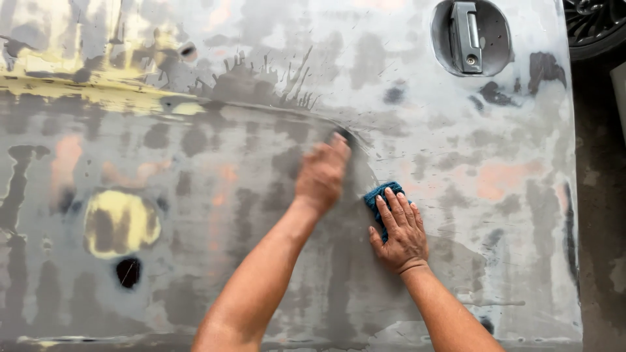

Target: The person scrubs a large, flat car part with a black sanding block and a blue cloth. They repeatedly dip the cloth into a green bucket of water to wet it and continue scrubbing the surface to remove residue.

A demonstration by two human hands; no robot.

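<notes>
A: The left hand [321,175], blurred, presses against the door panel [274,215] at mid-frame, fingers together over a small dark pad [345,136] that shows only at the fingertips. What the pad is, I cannot tell.

B: And the right hand [401,231]?

A: Lower right of centre, flat on the panel, fingers slightly spread and pressed down on a blue cloth [380,197]. The cloth peeks out above the fingers, just beside the left wrist.

B: The panel itself?

A: It fills nearly the whole frame: sanded grey metal, patchy, with darker smears and pinkish spots. A curved ridge [261,109] runs across it from the left edge to the left hand's fingertips.

B: Anything else on it?

A: Yellow filler [120,221] forms a rounded patch at mid-left, a dark hole [128,271] just below it. More yellow streaks the upper left. A handle [468,36] sits in an oval recess at upper right.

B: Beyond the panel?

A: A tyre [596,26] in the top right corner, and bare floor [603,195] down the right edge.
</notes>
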